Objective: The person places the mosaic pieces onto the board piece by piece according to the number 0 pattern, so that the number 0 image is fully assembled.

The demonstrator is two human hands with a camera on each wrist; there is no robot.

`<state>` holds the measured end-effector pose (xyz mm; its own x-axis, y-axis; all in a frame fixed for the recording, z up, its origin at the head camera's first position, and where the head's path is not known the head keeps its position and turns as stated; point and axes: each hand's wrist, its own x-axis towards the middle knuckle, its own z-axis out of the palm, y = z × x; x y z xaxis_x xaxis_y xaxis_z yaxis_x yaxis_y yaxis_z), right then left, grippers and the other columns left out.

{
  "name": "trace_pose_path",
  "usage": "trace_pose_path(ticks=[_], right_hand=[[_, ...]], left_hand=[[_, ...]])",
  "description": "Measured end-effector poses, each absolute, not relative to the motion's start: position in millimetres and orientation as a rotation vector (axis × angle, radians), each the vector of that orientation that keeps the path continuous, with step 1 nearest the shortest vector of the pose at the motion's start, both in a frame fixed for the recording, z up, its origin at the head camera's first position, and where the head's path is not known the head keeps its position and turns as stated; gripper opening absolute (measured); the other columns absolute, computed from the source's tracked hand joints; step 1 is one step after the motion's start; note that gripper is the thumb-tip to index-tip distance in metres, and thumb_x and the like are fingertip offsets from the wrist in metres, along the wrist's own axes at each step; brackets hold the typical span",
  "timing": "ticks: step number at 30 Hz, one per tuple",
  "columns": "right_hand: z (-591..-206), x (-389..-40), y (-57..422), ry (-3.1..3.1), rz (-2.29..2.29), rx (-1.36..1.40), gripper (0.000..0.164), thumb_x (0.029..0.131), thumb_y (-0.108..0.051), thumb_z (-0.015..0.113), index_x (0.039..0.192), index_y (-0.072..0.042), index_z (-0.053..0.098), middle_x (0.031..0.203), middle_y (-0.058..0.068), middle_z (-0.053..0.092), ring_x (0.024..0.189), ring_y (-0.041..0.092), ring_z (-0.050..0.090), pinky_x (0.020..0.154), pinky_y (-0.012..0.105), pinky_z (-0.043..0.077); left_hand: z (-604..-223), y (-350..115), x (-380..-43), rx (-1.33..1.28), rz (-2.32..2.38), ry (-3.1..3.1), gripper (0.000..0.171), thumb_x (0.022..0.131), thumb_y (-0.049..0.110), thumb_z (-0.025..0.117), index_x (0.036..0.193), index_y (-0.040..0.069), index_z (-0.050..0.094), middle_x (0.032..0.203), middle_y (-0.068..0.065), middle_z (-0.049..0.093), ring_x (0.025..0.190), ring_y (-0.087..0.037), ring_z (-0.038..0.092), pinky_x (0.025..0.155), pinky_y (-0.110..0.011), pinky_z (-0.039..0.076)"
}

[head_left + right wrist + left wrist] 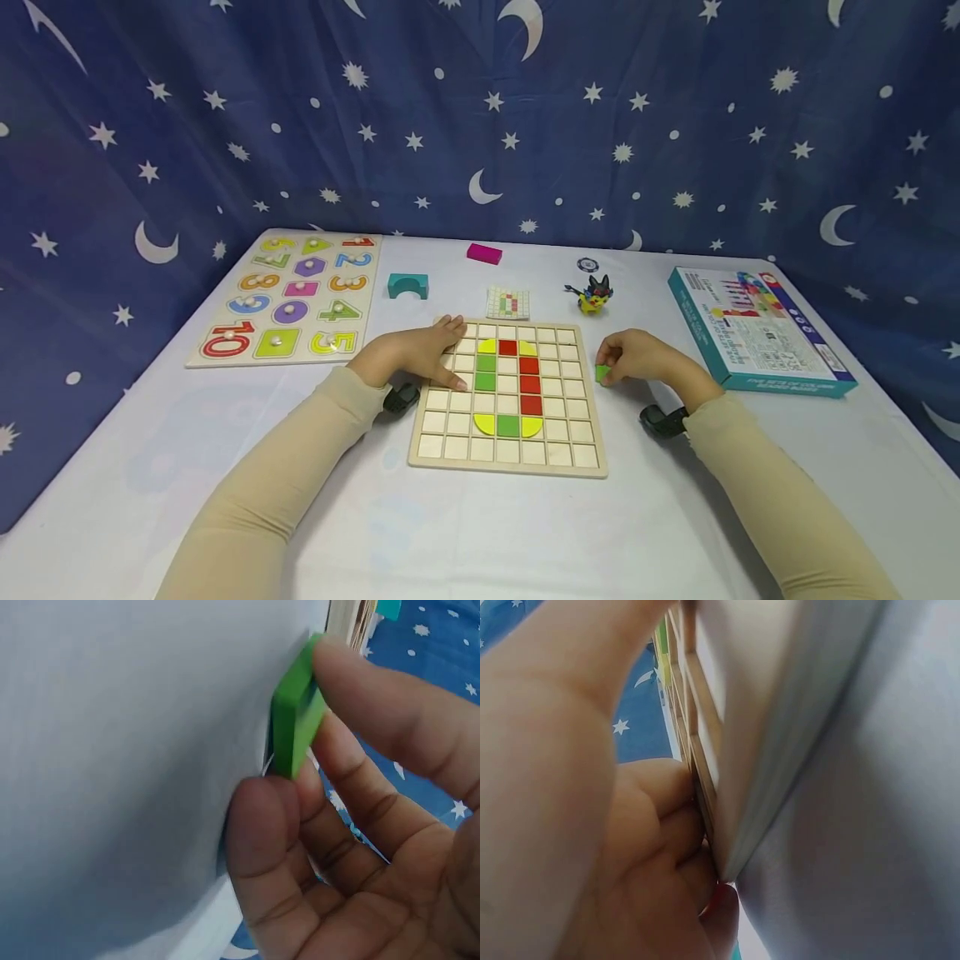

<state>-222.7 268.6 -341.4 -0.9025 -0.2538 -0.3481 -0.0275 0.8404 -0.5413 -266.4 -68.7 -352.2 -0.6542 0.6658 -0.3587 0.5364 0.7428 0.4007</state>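
A wooden grid board (pixel 558 454) lies flat on the table. Its cells hold red square tiles (pixel 530 384), green square tiles (pixel 485 381) and yellow rounded pieces (pixel 485 425), laid out as a tall ring. My left hand (pixel 420 352) rests on the board's left side, thumb stretched over the cells and fingers at the far left corner; in the left wrist view the fingers (pixel 682 825) lie against the board's edge. To the right of the board, close over the table, my right hand (pixel 637 357) pinches a green square tile (pixel 296 712) between thumb and fingers.
Behind the board lies a small pattern card (pixel 507 303). A number puzzle (pixel 300 292) is at the left, a teal arch block (pixel 408 285), magenta block (pixel 484 253), round chip (pixel 587 265) and small figurine (pixel 592 296) stand farther back. A flat box (pixel 765 333) is at the right.
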Motion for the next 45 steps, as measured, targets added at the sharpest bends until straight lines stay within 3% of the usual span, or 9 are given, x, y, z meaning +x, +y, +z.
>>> trace_pose_path(ticks=[9,18,25,39,45], right_hand=[[-335,-220,269,2.624,-0.823,-0.245,0.015,0.072,-0.002,0.073,0.084,-0.001,0.063,0.071,0.002,0.055,0.063,0.014,0.049,0.057,0.027,0.043],[-322,-225,262,2.607,-0.887,-0.264,0.014,0.080,-0.005,0.067,0.091,0.003,0.066,0.068,0.000,0.056,0.061,0.012,0.053,0.061,0.031,0.048],[-316,-226,253,2.544,-0.944,-0.330,0.019,0.083,-0.005,0.064,0.099,0.005,0.068,0.077,0.002,0.062,0.069,0.011,0.059,0.069,0.031,0.053],[-323,-229,182,2.419,-0.920,-0.507,0.016,0.083,-0.003,0.064,0.097,-0.001,0.072,0.089,0.006,0.069,0.069,0.009,0.059,0.067,0.025,0.052],[-329,-229,155,2.365,-0.919,-0.559,0.014,0.082,-0.001,0.065,0.094,-0.002,0.073,0.083,0.004,0.068,0.066,0.009,0.059,0.066,0.025,0.054]], left_hand=[[-355,-67,-267,0.912,0.346,2.449,0.107,0.075,0.050,0.070,0.147,0.001,0.009,0.155,-0.011,-0.002,0.142,-0.027,-0.006,0.116,-0.040,0.005],[-355,-69,-267,0.907,0.349,2.452,0.107,0.076,0.050,0.069,0.147,0.001,0.008,0.155,-0.011,-0.002,0.142,-0.027,-0.006,0.116,-0.041,0.006],[-353,-68,-267,0.898,0.339,2.458,0.107,0.075,0.051,0.069,0.147,0.001,0.007,0.155,-0.011,-0.002,0.142,-0.026,-0.006,0.116,-0.040,0.006],[-350,-68,-266,0.896,0.336,2.455,0.107,0.076,0.050,0.069,0.147,0.001,0.007,0.155,-0.012,-0.003,0.142,-0.027,-0.006,0.116,-0.041,0.005],[-349,-68,-266,0.900,0.321,2.457,0.106,0.076,0.051,0.069,0.147,0.001,0.008,0.155,-0.013,-0.001,0.142,-0.028,-0.005,0.116,-0.041,0.006]])
